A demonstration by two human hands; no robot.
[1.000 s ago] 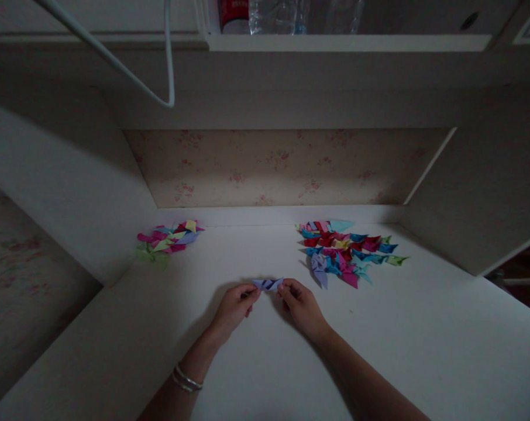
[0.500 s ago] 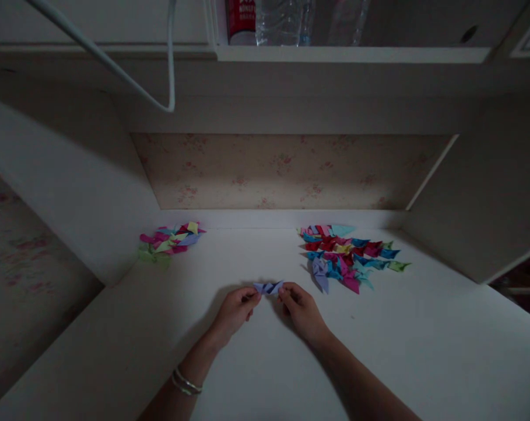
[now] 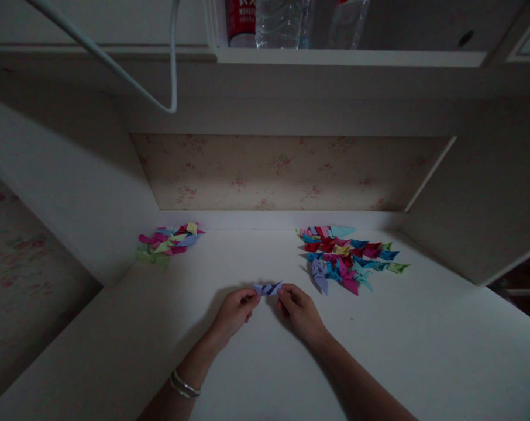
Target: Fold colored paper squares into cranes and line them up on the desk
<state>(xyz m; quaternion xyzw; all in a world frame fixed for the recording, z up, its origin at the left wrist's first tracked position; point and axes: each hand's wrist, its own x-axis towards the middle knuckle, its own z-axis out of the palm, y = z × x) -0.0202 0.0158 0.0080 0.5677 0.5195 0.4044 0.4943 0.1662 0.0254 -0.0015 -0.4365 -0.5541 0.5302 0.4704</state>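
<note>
Paper (image 3: 268, 289) bridges left hand (image 3: 233, 313) and right hand (image 3: 303, 313), each pinching one end, likely to steady it with its middle uncovered.

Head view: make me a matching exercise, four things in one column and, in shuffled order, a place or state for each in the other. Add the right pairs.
Things
1. purple paper
2. bangles
3. clear bottle
4. wallpaper

Places or states
A. on the shelf
B. printed with flowers
C. pinched at its ends by the left hand and the right hand
D. around the left arm

Right pairs: 1-C, 2-D, 3-A, 4-B
</note>
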